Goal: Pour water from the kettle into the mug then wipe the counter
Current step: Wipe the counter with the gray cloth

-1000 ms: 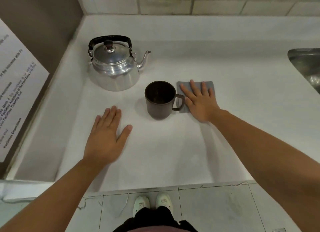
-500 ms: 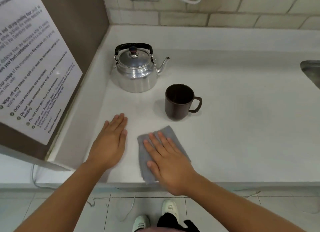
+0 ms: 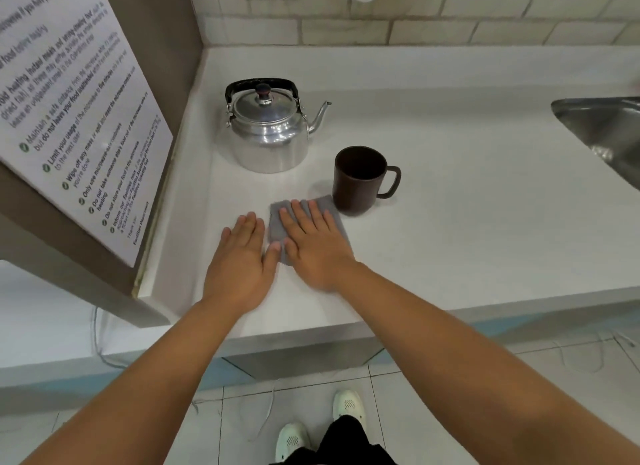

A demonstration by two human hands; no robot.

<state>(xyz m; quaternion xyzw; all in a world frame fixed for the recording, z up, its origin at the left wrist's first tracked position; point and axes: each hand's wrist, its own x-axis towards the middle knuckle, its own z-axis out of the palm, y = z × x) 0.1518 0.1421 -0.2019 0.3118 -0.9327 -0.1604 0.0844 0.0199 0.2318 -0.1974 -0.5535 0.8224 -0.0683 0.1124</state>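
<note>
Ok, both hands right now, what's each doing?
Left hand: open, flat on the counter, empty.
Right hand: open, pressing flat on the grey cloth.

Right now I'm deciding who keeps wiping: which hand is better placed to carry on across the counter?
The right hand. It lies flat on the grey cloth, beside the mug. The left hand rests on bare counter beside the cloth.

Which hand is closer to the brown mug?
The right hand. It lies flat on the grey cloth, just in front of and left of the mug. The left hand rests on the counter further left, beside the cloth.
</note>
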